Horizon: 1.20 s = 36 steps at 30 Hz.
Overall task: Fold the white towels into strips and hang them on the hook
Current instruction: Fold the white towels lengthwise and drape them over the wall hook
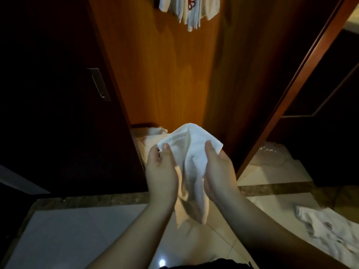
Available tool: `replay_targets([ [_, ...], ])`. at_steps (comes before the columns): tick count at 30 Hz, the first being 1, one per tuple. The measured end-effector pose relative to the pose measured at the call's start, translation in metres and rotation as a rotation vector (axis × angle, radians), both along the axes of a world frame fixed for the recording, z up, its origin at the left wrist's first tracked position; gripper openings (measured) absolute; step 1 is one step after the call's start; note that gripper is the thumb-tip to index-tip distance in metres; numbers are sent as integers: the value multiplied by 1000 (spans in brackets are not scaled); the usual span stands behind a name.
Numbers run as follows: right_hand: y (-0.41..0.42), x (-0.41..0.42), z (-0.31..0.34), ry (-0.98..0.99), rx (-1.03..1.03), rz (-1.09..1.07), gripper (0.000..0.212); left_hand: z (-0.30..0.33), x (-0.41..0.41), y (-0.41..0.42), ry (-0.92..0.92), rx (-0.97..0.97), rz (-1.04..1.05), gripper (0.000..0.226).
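- Slipping is the main risk I am judging: the towel (191, 152) is hanging bunched between both hands, and only its top edge is being held, so a loosened pinch would be letting it drop to the floor (77, 230) beneath the grip.
- Folding unevenly is the second risk; the cloth below the grip is twisting into loose tails, and I am expecting a lumpy strip unless the edges are being lined up first.
- Hanging may also be going wrong: towels on the hook (191, 10) are dangling well above the grip, and a thick bundle could be sliding off. The hook itself is not showing.
- The left hand (161, 171) is pinching the towel's near corner, thumb lying on top of the cloth, fingers curling behind it.
- The right hand (217, 171) is grasping the opposite edge, thumb pressing on the cloth, palm cupping the fold.
- Both grips are closing on the towel, neither released; the towel is sitting in the air between them.
- Another towel (328, 228) is lying crumpled on the floor, right of the grip.
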State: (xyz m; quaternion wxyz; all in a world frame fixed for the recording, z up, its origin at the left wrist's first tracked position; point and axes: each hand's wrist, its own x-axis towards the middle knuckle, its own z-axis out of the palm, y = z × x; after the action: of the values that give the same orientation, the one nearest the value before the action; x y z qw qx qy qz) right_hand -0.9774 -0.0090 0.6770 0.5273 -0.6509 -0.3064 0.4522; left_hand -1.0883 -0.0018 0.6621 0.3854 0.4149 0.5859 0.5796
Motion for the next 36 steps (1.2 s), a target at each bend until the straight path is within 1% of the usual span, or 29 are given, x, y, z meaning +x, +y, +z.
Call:
replay_targets([
  [2,-10,-7,-1,-78,34,81,21,5,8,-11,-3,21,-46,18],
  [3,-13,-9,1,-113,62,134,15,9,11,-16,-8,40,-70,18],
  [6,-17,-12,6,-164,131,226,17,19,15,-23,-27,85,-107,20],
  [9,-19,-9,3,-156,159,267,28,25,14,-25,-25,107,-123,20],
  [12,-21,-7,0,-117,163,268,21,29,13,-28,-28,118,-142,18],
  [16,-18,-1,1,29,188,186,18,32,13,-31,-69,129,-149,18],
  [19,-19,-2,5,48,230,193,16,35,16,-34,-67,167,-180,19],
  [22,-24,-5,8,24,269,265,22,38,20,-38,-36,183,-212,19],
  [25,-28,-3,13,-8,302,292,32,40,18,-35,-62,187,-214,19],
  [28,-28,-2,16,-52,336,279,29,42,17,-32,-67,214,-222,22],
  [30,-28,0,16,-76,345,293,30,42,19,-32,-39,222,-300,18],
  [31,-28,2,17,-66,350,317,34,41,20,-31,-29,213,-353,14],
  [32,-27,4,17,-47,351,347,40,40,20,-30,-31,194,-404,16],
  [35,-26,13,25,5,353,438,60,34,14,-26,-96,134,-559,32],
  [36,-24,15,27,-3,350,441,65,31,12,-24,-67,126,-605,34],
])
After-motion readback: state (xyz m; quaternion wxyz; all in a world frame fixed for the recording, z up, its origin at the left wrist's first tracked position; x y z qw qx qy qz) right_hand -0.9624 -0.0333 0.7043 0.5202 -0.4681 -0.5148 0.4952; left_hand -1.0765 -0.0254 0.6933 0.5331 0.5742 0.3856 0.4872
